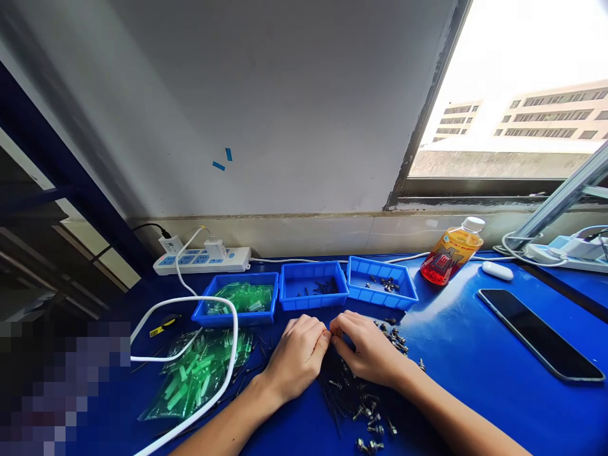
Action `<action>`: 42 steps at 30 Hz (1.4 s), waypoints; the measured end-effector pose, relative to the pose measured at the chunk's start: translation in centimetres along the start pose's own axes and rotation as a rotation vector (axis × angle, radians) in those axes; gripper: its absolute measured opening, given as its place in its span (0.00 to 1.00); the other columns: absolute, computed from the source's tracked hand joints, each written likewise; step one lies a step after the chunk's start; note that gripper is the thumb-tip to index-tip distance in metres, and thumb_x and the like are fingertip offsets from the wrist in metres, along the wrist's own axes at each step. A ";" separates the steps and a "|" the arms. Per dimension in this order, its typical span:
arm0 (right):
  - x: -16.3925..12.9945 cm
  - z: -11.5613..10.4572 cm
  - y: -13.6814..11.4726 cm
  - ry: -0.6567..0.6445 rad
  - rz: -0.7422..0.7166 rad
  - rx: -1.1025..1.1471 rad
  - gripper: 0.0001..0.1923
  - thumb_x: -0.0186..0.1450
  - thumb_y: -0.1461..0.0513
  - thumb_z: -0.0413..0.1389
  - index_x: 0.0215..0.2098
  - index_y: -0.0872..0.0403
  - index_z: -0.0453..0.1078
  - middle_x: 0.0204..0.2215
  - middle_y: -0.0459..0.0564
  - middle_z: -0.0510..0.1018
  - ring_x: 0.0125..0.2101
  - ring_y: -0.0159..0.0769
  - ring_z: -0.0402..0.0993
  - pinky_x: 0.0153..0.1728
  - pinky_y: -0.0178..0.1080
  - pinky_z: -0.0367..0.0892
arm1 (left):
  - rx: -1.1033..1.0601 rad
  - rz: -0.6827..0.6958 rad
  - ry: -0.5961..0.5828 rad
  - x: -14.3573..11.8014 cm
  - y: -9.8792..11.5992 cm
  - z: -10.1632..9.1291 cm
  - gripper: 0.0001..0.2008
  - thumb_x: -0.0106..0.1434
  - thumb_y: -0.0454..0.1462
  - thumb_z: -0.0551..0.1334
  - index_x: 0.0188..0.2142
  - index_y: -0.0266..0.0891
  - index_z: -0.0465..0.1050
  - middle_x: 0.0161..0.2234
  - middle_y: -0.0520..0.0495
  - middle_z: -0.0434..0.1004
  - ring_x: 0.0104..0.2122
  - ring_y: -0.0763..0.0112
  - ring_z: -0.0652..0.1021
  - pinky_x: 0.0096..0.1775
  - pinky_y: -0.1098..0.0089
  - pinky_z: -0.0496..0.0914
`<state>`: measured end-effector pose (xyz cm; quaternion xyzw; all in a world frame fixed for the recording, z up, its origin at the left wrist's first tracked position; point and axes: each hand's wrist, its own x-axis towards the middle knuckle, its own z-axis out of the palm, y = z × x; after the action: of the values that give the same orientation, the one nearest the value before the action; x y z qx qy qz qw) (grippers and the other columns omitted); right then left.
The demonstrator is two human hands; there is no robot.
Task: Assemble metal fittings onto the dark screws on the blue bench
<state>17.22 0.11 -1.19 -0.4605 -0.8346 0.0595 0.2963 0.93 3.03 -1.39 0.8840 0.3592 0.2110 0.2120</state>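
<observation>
My left hand [300, 351] and my right hand [363, 345] meet fingertip to fingertip just above the blue table. Both are closed in a pinch; whatever lies between the fingertips is too small and hidden to name. Beneath and beside my right hand lie loose metal bolts [375, 429], with more of them [398, 342] past its far side. Thin dark strips [336, 408] are scattered between my forearms. To the left of my left hand, clear plastic bags of green and whitish pieces [190, 380] lie flat, with more thin dark strips around them.
Behind my hands stand three blue bins: one with green bagged pieces [232, 321], one with dark strips [313, 301], one with bolts [382, 303]. A white cable [232, 354] loops at left before a power strip [242, 258]. A bottle [451, 250], white case [497, 271] and phone [539, 334] sit right.
</observation>
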 end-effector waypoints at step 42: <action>1.8 0.9 -3.7 -0.061 0.164 -0.411 0.09 0.63 0.65 0.47 0.34 0.56 0.69 0.35 0.52 0.76 0.36 0.36 0.70 0.34 0.34 0.59 | 0.104 0.039 0.167 0.4 -0.6 0.5 0.14 0.51 0.26 0.54 0.37 0.36 0.69 0.37 0.45 0.76 0.38 0.64 0.75 0.41 0.69 0.68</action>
<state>13.24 -0.37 0.24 -0.5754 -0.7977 -0.0739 0.1650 1.09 3.59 -2.07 0.8801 0.3689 0.2688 0.1310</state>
